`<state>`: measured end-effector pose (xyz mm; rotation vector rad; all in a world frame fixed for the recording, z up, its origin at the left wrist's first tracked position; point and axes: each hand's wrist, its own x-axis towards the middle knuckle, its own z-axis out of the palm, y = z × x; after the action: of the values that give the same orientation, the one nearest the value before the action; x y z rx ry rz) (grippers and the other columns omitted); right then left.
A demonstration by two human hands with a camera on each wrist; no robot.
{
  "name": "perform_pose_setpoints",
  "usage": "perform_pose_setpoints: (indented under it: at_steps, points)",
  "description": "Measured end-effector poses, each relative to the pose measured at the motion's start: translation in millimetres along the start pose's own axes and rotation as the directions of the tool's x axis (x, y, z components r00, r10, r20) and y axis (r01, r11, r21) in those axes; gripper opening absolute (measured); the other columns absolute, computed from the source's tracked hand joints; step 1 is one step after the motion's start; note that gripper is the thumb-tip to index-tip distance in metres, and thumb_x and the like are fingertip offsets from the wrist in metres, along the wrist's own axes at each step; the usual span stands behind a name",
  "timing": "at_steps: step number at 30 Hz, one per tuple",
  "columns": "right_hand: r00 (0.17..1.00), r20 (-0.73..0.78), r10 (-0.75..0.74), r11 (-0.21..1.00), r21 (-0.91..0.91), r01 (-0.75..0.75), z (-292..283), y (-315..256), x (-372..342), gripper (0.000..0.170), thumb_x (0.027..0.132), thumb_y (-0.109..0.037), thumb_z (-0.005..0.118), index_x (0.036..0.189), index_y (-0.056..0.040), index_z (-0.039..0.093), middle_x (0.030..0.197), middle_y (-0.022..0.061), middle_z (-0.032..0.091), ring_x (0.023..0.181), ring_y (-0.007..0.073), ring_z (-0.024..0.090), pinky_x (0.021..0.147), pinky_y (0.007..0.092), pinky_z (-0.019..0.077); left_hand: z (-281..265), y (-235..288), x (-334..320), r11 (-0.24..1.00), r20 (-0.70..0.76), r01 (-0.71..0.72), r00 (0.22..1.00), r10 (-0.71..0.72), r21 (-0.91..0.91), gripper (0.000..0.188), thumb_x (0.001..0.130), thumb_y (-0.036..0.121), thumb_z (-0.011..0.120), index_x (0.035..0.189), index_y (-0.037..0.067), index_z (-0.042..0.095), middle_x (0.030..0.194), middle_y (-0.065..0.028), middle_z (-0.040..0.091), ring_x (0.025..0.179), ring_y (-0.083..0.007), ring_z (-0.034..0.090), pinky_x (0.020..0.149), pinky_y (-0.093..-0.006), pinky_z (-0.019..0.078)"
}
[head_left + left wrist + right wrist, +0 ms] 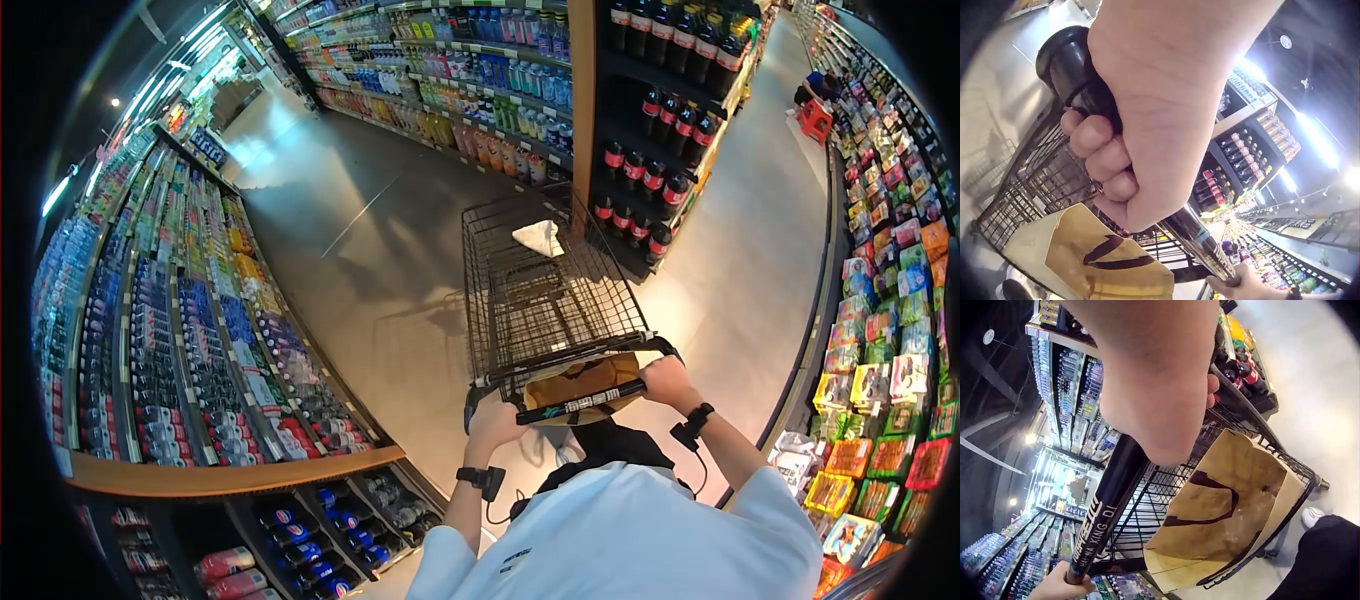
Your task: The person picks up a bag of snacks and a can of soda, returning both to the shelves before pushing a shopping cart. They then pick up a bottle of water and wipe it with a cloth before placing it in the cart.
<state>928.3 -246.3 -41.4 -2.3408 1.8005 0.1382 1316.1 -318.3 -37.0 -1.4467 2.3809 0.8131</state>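
Left hand (1150, 150), right hand (1157, 415) gripping cart handle (581, 403)

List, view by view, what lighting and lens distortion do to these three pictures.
Head: fisheye bending curves the left-hand shelves, black corners, pale glare on the floor at upper left, the shopping cart's shadow to its left; left wrist: strip lights blown out white, the left hand looming large; right wrist: dark ceiling beside glaring lamps, the right hand oversized up close.

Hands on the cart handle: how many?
2: the left hand grips the cart handle near its left end, the right hand near its right end. Neither is hidden.
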Motion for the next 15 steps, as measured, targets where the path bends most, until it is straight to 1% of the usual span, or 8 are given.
perform_pose_setpoints:
  at_steps: [3, 4, 7, 8, 11, 12, 13, 15]
  points:
    - [0.999, -0.006, -0.039, 0.999, -0.020, 0.039, 9, 21, 59, 0.018, 0.069, -0.028, 0.076, 0.069, -0.0101, 0.073, 0.069, 0.0125, 0.071, 0.066, 0.0312, 0.071, 0.062, 0.0425, 0.0554, -53, 3, 17, 0.998, -0.021, 0.046, 0.999, -0.048, -0.052, 0.037, 0.076, 0.043, 0.070, 0.081, 0.007, 0.078, 0.079, -0.0200, 0.072, 0.078, -0.0389, 0.071, 0.073, -0.0468, 0.0576]
    - [0.997, -0.042, -0.063, 0.998, -0.014, 0.063, 2, 25, 78, 0.018, 0.071, -0.027, 0.074, 0.066, -0.0102, 0.073, 0.067, 0.0123, 0.071, 0.065, 0.0303, 0.071, 0.060, 0.0417, 0.0552, -56, -9, 33, 0.997, -0.044, 0.036, 0.998, -0.034, 0.066, 0.040, 0.076, 0.047, 0.072, 0.081, 0.008, 0.078, 0.079, -0.0205, 0.072, 0.078, -0.0385, 0.071, 0.073, -0.0466, 0.0581]
    - [0.992, -0.089, -0.092, 0.996, -0.016, 0.091, -13, 34, 139, 0.016, 0.074, -0.026, 0.071, 0.065, -0.0131, 0.072, 0.065, 0.0109, 0.070, 0.064, 0.0288, 0.071, 0.060, 0.0420, 0.0554, -85, -29, 66, 0.994, -0.065, 0.102, 0.993, -0.100, 0.041, 0.041, 0.075, 0.049, 0.074, 0.082, 0.008, 0.079, 0.080, -0.0196, 0.072, 0.079, -0.0379, 0.071, 0.074, -0.0466, 0.0584]
    - [0.994, 0.056, -0.099, 0.994, -0.030, 0.101, -26, 37, 157, 0.013, 0.074, -0.023, 0.072, 0.079, -0.0111, 0.074, 0.078, 0.0116, 0.074, 0.074, 0.0286, 0.073, 0.067, 0.0412, 0.0563, -84, -45, 80, 0.989, -0.051, 0.147, 0.988, -0.146, 0.000, 0.042, 0.074, 0.051, 0.075, 0.082, 0.010, 0.079, 0.081, -0.0180, 0.073, 0.080, -0.0372, 0.072, 0.074, -0.0468, 0.0585]
    - [0.957, -0.218, -0.191, 0.967, 0.124, 0.221, -37, 46, 217, 0.032, 0.073, -0.023, 0.076, 0.101, -0.0091, 0.070, 0.103, 0.0116, 0.073, 0.100, 0.0275, 0.071, 0.083, 0.0402, 0.0539, -104, -80, 115, 0.983, -0.112, 0.144, 0.985, -0.131, 0.111, 0.040, 0.074, 0.050, 0.076, 0.083, 0.011, 0.080, 0.082, -0.0162, 0.074, 0.082, -0.0362, 0.072, 0.073, -0.0467, 0.0583]
    - [0.947, -0.206, -0.245, 0.944, 0.171, 0.282, -50, 49, 235, 0.042, 0.073, -0.026, 0.079, 0.109, -0.0087, 0.066, 0.113, 0.0114, 0.069, 0.112, 0.0284, 0.065, 0.095, 0.0421, 0.0487, -118, -80, 119, 0.988, -0.151, 0.152, 0.978, -0.146, 0.031, 0.040, 0.073, 0.049, 0.077, 0.086, 0.011, 0.080, 0.083, -0.0163, 0.074, 0.082, -0.0353, 0.072, 0.072, -0.0462, 0.0581]
    - [0.934, -0.196, -0.299, 0.916, 0.215, 0.338, -65, 55, 255, 0.052, 0.073, -0.029, 0.082, 0.117, -0.0082, 0.062, 0.123, 0.0112, 0.065, 0.123, 0.0292, 0.059, 0.107, 0.0439, 0.0436, -126, -88, 129, 0.972, -0.125, 0.208, 0.973, -0.194, 0.108, 0.037, 0.075, 0.045, 0.077, 0.088, 0.011, 0.080, 0.084, -0.0163, 0.074, 0.081, -0.0348, 0.072, 0.071, -0.0457, 0.0579]
    - [0.875, -0.393, -0.282, 0.852, 0.316, 0.417, -78, 58, 287, 0.061, 0.075, -0.038, 0.084, 0.124, -0.0085, 0.060, 0.130, 0.0132, 0.059, 0.130, 0.0312, 0.051, 0.120, 0.0499, 0.0301, -145, -94, 140, 0.954, -0.159, 0.298, 0.942, -0.297, -0.016, 0.033, 0.076, 0.039, 0.078, 0.093, 0.010, 0.080, 0.083, -0.0173, 0.074, 0.082, -0.0349, 0.072, 0.080, -0.0453, 0.0563]
